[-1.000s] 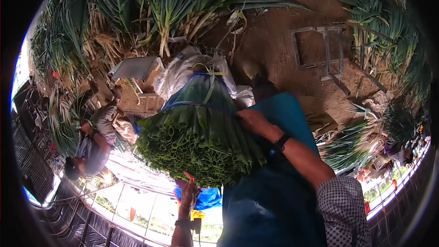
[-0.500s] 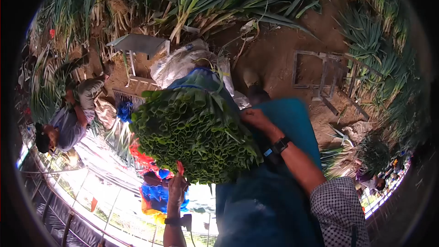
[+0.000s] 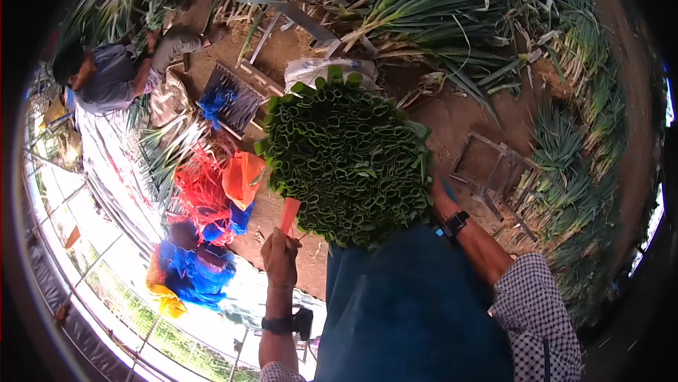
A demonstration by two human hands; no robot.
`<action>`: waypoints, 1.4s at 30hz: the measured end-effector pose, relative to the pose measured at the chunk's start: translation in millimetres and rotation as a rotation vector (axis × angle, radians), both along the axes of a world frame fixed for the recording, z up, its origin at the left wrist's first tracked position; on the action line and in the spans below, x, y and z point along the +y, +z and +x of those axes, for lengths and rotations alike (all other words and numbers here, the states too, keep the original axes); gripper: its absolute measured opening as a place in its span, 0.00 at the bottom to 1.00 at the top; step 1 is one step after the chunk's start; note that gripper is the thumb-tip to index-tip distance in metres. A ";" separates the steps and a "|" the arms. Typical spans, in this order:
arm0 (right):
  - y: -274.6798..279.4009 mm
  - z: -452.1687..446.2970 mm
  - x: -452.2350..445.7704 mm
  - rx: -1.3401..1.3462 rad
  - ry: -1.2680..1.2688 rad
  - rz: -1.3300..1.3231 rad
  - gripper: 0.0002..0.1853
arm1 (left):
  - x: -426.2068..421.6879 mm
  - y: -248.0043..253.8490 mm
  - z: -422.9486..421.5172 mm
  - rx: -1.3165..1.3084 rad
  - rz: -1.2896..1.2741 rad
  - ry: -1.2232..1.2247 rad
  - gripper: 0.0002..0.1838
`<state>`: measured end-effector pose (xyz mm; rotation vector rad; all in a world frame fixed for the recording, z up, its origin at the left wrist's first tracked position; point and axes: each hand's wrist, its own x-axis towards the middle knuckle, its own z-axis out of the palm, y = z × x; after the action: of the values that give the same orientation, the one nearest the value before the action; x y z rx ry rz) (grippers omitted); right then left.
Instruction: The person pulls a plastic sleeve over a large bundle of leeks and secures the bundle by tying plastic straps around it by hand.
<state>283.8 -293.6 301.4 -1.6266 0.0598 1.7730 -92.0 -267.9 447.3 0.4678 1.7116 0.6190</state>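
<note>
A large bundle of green onions faces me with its cut hollow green leaf ends. It stands upright against the dark teal apron over my lap. My left hand is at the bundle's lower left, its fingers closed round a flat orange-red strip whose upper end touches or overlaps the leaves. My right hand lies along the bundle's right side; its fingers are mostly hidden there.
Piles of green onions lie at the back and right. A wooden frame lies on the soil. Red plastic strings and blue plastic are at left. Another person sits at the far left beside a low slatted stand.
The view has shifted, and the bundle now appears more upright and further right. My right hand has gone from the bundle's upper right edge to lower along its side. My left hand stays near its lower left.
</note>
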 end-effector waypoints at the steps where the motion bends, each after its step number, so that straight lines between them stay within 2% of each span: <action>1: 7.3 -4.0 3.5 0.026 -0.022 -0.011 0.23 | -3.2 16.1 2.2 -0.025 0.075 0.100 0.21; 3: 12.7 -8.4 10.9 0.121 -0.127 -0.007 0.20 | 1.8 20.9 16.9 0.659 0.441 -0.485 0.17; 4: 13.7 -3.7 10.5 0.111 0.007 0.044 0.20 | 6.4 15.6 16.1 0.605 0.410 -0.448 0.14; 5: 14.0 -6.2 15.9 0.169 -0.068 0.001 0.20 | 15.7 4.4 12.0 0.547 0.380 -0.399 0.12; 7: 19.3 -13.4 11.3 0.273 -0.228 -0.065 0.20 | 14.7 7.4 14.6 0.726 0.356 -0.605 0.03; 8: -13.6 -9.0 -4.8 0.260 -0.143 0.016 0.18 | 10.0 6.2 11.2 0.714 0.424 -0.580 0.03; 9: -47.0 -6.1 -31.1 0.251 -0.109 -0.040 0.17 | 1.8 7.6 4.5 0.696 0.477 -0.563 0.03; 10: -81.4 -1.1 -49.3 0.239 -0.076 -0.087 0.16 | 2.0 11.1 1.0 0.685 0.416 -0.617 0.04; 11: -86.3 5.6 -47.8 0.202 0.016 -0.090 0.15 | 3.8 10.2 0.4 0.673 0.356 -0.667 0.05; 12: -90.4 12.1 -45.8 0.166 0.107 -0.092 0.14 | 1.9 10.1 -0.8 0.633 0.280 -0.611 0.05; 14: -53.5 20.7 -24.4 0.054 0.399 -0.017 0.12 | 2.0 7.5 0.5 0.557 0.125 -0.501 0.05; 17: -18.5 43.1 18.6 0.115 0.679 0.182 0.17 | 0.4 11.0 7.8 0.584 0.077 -0.528 0.07; 19: 10.0 70.6 79.4 -0.113 1.200 0.303 0.14 | -21.3 -4.1 -3.5 0.473 0.067 -0.411 0.10; 20: 20.3 85.1 110.3 -0.222 1.464 0.354 0.15 | -22.6 -2.5 -4.2 0.474 -0.004 -0.405 0.15; 21: 20.4 105.8 136.5 -0.286 1.442 0.420 0.17 | -18.0 1.0 4.3 0.434 -0.016 -0.363 0.17; 22: 32.5 119.9 171.8 -0.239 1.172 0.204 0.16 | -10.3 4.9 16.0 0.397 -0.024 -0.319 0.20; 24: 2.3 122.9 207.6 -0.599 0.870 0.303 0.16 | -4.9 6.0 23.0 0.242 -0.064 -0.143 0.22; 26: -28.8 106.0 227.4 -0.433 1.016 0.335 0.16 | 0.7 11.0 31.7 0.215 -0.108 -0.033 0.22; 27: -45.7 90.1 223.5 -0.442 1.101 0.424 0.16 | 3.4 12.2 34.8 0.203 -0.128 0.024 0.22; 29: -75.8 57.9 213.4 -0.447 1.276 0.619 0.15 | -2.5 10.6 33.7 0.488 -0.070 -0.380 0.21; 30: -75.4 49.1 212.5 -0.461 1.285 0.593 0.15 | -3.7 10.4 33.3 0.605 -0.049 -0.559 0.21; 32: -70.9 38.4 209.8 -0.507 1.291 0.529 0.14 | -3.2 6.7 33.2 0.338 -0.088 -0.226 0.21; 34: -76.2 30.8 208.0 -0.580 1.344 0.487 0.13 | -5.3 4.0 27.8 0.448 -0.091 -0.386 0.21; 35: -79.9 25.5 210.0 -0.614 1.371 0.475 0.12 | -6.4 4.3 25.0 0.350 -0.158 -0.221 0.20; 36: -83.4 23.7 205.5 -0.523 1.245 0.445 0.12 | -5.3 5.6 23.7 0.267 -0.219 -0.044 0.20; 38: -90.7 31.7 202.9 -0.352 1.002 0.392 0.11 | 3.6 3.1 33.2 0.386 -0.087 -0.237 0.22; 39: -86.1 32.7 206.8 -0.260 0.957 0.339 0.11 | 3.2 2.0 34.7 0.446 -0.025 -0.333 0.24; 40: -80.2 34.3 208.4 -0.170 0.912 0.281 0.10 | 5.8 0.4 29.6 0.287 -0.215 -0.097 0.25; 41: -72.7 35.6 208.7 -0.084 0.866 0.221 0.10 | 5.7 -0.3 28.2 0.316 -0.211 -0.106 0.26; 42: -55.3 33.7 212.1 -0.072 0.924 0.196 0.09 | -2.6 -4.4 19.2 0.241 -0.210 0.002 0.23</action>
<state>317.5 -81.5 246.1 -1.6855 -1.0128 2.2563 -72.8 -270.4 442.9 0.4041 1.9818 0.3896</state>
